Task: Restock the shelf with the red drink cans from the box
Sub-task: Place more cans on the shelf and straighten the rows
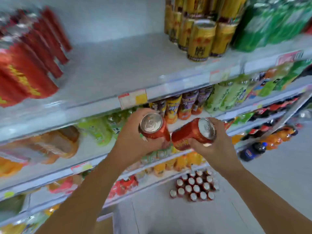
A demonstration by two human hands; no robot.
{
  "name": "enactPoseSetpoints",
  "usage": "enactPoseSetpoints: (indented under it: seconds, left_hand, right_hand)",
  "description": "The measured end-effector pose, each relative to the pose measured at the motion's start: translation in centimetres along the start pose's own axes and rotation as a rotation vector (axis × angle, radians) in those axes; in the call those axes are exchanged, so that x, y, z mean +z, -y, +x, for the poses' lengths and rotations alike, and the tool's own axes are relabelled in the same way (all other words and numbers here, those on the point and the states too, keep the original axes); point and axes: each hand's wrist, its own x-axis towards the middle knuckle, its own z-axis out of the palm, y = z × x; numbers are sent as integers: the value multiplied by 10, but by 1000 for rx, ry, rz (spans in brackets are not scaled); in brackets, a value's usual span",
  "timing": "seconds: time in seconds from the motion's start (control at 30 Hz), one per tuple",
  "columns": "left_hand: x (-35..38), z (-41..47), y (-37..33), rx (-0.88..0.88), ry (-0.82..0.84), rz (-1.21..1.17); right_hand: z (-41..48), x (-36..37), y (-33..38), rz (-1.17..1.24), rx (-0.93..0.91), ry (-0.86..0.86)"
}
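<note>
Red shelved cans (pixel 28 65) with yellow lettering stand in rows at the far left of the top shelf (pixel 109 65); they are blurred. To their right the shelf surface is bare white up to the gold cans. Price tags are clipped to its front edge.

Below that edge, at centre frame, the left hand (pixel 133 141) grips the left can (pixel 152 125). The fingers are curled round the red body and the silver lid is tilted toward the camera. Just to its right, the right hand (pixel 216 149) grips the right can (pixel 189 134), fingers and thumb wrapped round the upper body. This can lies nearly on its side, lid pointing right and base pointing left. The lower ends of the two cans are close together; whether they touch cannot be told. Both cans are held in the air in front of the second shelf level, below the top shelf.

Further right, gold cans (pixel 200 39) stand stacked on the top shelf, with green bottles (pixel 270 22) beside them. On the floor (pixel 278 174), below the right hand, a floor pack (pixel 195 186) of red cans stands upright, silver lids up. A dark bottle (pixel 253 151) stands to its upper right.
</note>
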Motion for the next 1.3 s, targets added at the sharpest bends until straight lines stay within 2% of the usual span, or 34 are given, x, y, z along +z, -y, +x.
enactPoseSetpoints:
  seconds: [0.2,0.37,0.7,0.87,1.13,1.3]
  left_hand:
    - [-78,-23,-63,105,-236,-57]
    - [-114,-29,-69,65,-508,-109]
    - [-147,-30,-47,24,-870,-152]
    - [-160,-25,-47,37,-879,-112]
    - [-171,-10,-43,77,-811,-92]
    - [-168,-7,-36,84,-795,-108]
  right_hand:
    - [6,-5,103,97,-301,49]
    - [41,19,148,115,-462,122]
    - [159,95,210,-37,-510,253]
    - [194,136,211,-63,-495,318]
    - [209,170,212,41,-440,415]
    - [218,184,204,-38,-443,339]
